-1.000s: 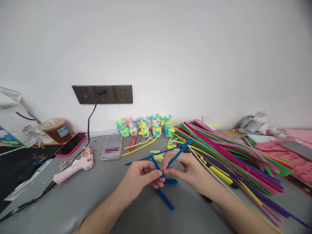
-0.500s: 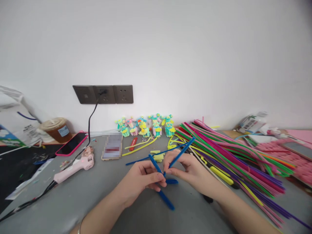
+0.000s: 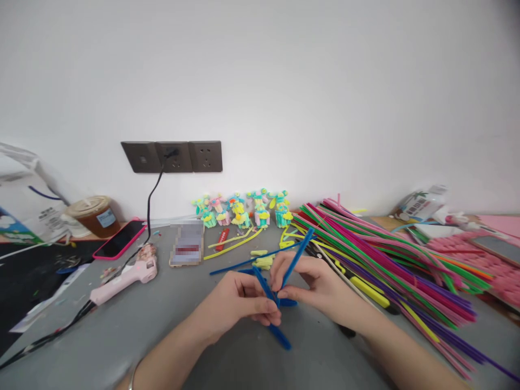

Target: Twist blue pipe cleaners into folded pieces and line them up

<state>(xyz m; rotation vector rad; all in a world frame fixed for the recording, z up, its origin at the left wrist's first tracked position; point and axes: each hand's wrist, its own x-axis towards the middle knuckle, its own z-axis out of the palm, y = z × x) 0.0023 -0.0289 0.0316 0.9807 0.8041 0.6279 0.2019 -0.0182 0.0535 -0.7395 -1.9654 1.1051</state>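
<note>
Between my two hands is a blue pipe cleaner bent to a narrow V. My left hand is closed, thumb and fingers pinching it near the bend. My right hand grips its right arm low down, with the tip sticking up above the fingers. Beneath the hands lies a folded blue piece on the grey table mat; whether it joins the held one is hidden by my fingers. Just behind, a straight blue pipe cleaner lies beside short pale yellow pieces.
Bundled coloured pipe cleaners spread at right, with a yellow-handled cutter alongside. Several small pastel figures stand by the wall. At left are a pink glue gun with its cord, a pink-cased phone and a drink cup.
My right hand has shifted slightly left and down, bringing the right arm of the blue pipe cleaner closer to the left one. My left hand has moved a little right.
</note>
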